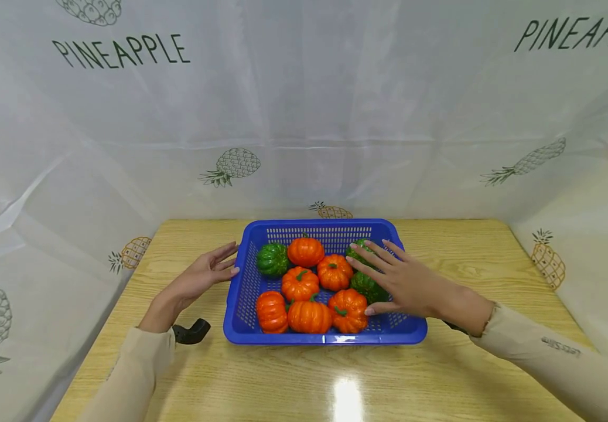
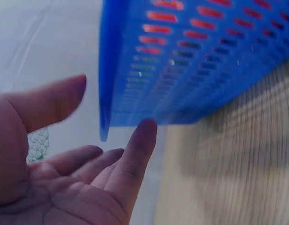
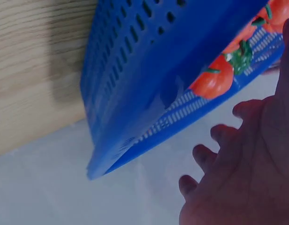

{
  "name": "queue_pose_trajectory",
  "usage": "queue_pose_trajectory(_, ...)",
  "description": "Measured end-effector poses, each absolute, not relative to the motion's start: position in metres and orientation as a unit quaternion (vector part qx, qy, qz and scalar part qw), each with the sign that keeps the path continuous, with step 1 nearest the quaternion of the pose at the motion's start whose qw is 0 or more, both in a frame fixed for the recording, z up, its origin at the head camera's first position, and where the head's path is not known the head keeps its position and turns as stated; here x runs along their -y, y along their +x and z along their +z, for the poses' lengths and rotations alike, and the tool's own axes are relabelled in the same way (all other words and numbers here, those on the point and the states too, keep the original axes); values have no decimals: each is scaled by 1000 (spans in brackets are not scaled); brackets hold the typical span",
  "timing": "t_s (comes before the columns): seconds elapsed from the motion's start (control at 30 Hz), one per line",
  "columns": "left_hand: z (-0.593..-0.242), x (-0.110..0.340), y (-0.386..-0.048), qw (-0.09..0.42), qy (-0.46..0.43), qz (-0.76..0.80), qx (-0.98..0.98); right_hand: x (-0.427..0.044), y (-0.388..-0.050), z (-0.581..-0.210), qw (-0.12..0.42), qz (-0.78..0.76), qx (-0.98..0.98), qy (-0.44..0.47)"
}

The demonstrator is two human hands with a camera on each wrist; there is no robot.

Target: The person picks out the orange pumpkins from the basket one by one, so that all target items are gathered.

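Observation:
A blue plastic basket (image 1: 325,339) with slotted walls stands on the wooden table, holding several small pumpkins. Most are orange, like the orange pumpkin (image 1: 310,317) near its front wall; a green pumpkin (image 1: 272,259) lies at the back left, and more green ones are at the right, partly under my right hand. My left hand (image 1: 198,278) is beside the basket's left rim, thumb and fingers apart; the left wrist view shows its palm empty. Over the basket's right side my right hand (image 1: 409,281) hovers with fingers spread, and the right wrist view shows nothing gripped.
A black curved object (image 1: 192,332) lies on the wooden table (image 1: 262,381) by my left wrist. White sheeting (image 1: 304,105) printed with pineapples hangs behind the table and along both sides.

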State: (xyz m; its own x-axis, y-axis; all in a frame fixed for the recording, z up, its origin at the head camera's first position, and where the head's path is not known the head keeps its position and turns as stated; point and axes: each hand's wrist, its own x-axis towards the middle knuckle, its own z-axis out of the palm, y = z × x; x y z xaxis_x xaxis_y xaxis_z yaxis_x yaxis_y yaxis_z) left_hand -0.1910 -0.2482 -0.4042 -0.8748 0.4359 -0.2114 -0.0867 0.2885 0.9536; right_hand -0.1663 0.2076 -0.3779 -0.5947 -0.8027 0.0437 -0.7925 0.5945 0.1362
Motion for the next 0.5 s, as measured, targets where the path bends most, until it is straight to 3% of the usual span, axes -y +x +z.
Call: queue_pose_trajectory(0.5,-409,243,-189,213,74,634,-739,-190,-163,-379,5,-106,852,513)
